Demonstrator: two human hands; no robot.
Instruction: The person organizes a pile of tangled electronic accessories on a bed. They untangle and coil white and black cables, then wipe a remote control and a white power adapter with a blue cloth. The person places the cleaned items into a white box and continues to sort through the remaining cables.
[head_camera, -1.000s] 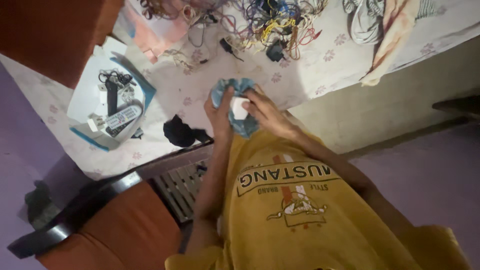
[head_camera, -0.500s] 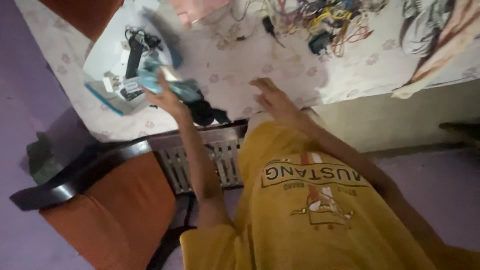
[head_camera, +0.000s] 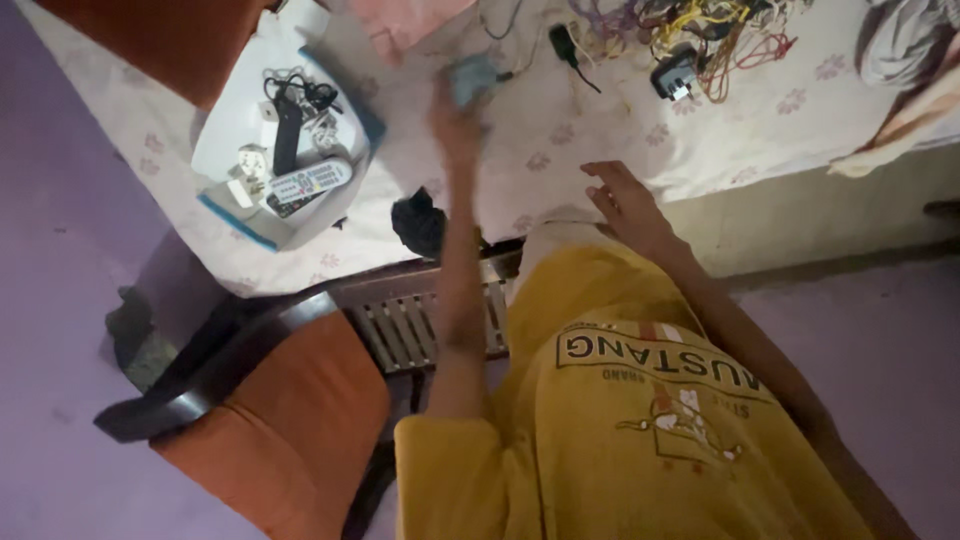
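Observation:
My left hand (head_camera: 455, 112) is stretched out over the flowered bedsheet (head_camera: 560, 140) and is closed around a small blue cloth (head_camera: 470, 78), blurred by motion. My right hand (head_camera: 622, 198) hovers near the bed's front edge with fingers spread and nothing in it. A white open box (head_camera: 225, 135) to the left of my left hand holds a remote control (head_camera: 310, 182), a black cable and small plugs. A crumpled black cloth (head_camera: 418, 222) lies on the sheet beside my left forearm.
A tangle of coloured wires (head_camera: 715, 30) and a charger plug (head_camera: 672, 73) lie at the far right of the bed. A black adapter (head_camera: 563, 44) and pink cloth (head_camera: 405, 15) lie further back. An orange-cushioned chair (head_camera: 270, 430) stands at my left, against the slatted bed frame (head_camera: 400, 325).
Both hands held the blue cloth with a white item together; the right hand let go. The left hand swung the cloth left toward the box, then up over the sheet.

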